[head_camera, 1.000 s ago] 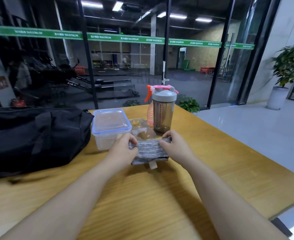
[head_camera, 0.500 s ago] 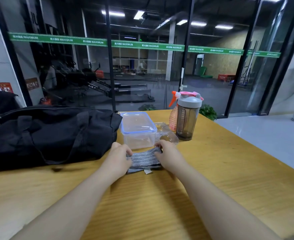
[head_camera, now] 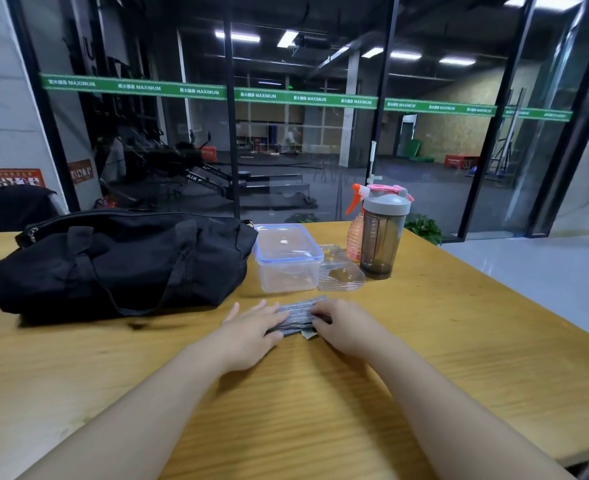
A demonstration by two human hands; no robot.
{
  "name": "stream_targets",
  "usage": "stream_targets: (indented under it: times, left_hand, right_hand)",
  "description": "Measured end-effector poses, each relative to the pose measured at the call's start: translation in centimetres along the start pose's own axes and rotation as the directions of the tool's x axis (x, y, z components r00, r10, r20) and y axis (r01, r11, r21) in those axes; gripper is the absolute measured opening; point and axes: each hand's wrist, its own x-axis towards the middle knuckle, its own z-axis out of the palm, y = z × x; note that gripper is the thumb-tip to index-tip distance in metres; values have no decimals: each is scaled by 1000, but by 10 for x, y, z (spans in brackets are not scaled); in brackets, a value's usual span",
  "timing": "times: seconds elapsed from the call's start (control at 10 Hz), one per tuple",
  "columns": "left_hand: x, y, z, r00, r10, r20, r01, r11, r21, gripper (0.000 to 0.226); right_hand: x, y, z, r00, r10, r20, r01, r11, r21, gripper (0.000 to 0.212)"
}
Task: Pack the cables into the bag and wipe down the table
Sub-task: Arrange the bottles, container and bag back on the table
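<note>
Head view first: against half a second ago I see my left hand [head_camera: 251, 332] has flattened out, its fingers now spread and nearly straight where they were curled at the cloth's left edge, and the scene has slid right in frame so more of the black fabric duffel bag [head_camera: 119, 263] shows at far left. The folded grey striped cloth [head_camera: 298, 315] lies flat on the yellow wooden table [head_camera: 459, 341], a pale tag poking out at its near edge. My left fingertips press on its left part, palm down. My right hand [head_camera: 341, 327] covers its right end with fingers bent over the fabric; I cannot tell whether they pinch it or merely rest. The cloth sits between both hands, just near of the clear plastic box with a blue-rimmed lid [head_camera: 287, 258] and the small clear plastic tray [head_camera: 339, 273]. Farther right stand the smoky grey shaker bottle [head_camera: 383, 237] and, behind it, the pink spray bottle with an orange trigger [head_camera: 355, 230].
</note>
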Motion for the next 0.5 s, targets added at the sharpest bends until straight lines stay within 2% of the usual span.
stream_targets:
  times: [0.1, 0.2, 0.4, 0.5]
  left_hand:
    - [-2, -2, -2, 997, -5, -83, 12, 996, 92, 43]
    - [-3, -7, -4, 994, 2, -109, 19, 982, 188, 43]
    - [-3, -13, -5, 993, -8, -118, 30, 981, 190, 42]
    - [-7, -17, -10, 978, 0, -206, 43, 978, 205, 37]
  right_hand:
    - [-2, 1, -1, 999, 13, -45, -10, 998, 68, 32]
    - [-1, 1, -5, 997, 19, -76, -10, 993, 121, 33]
    - [3, 6, -8, 995, -28, -97, 44, 986, 162, 36]
    - [7, 15, -12, 996, -52, -79, 64, 985, 162, 40]
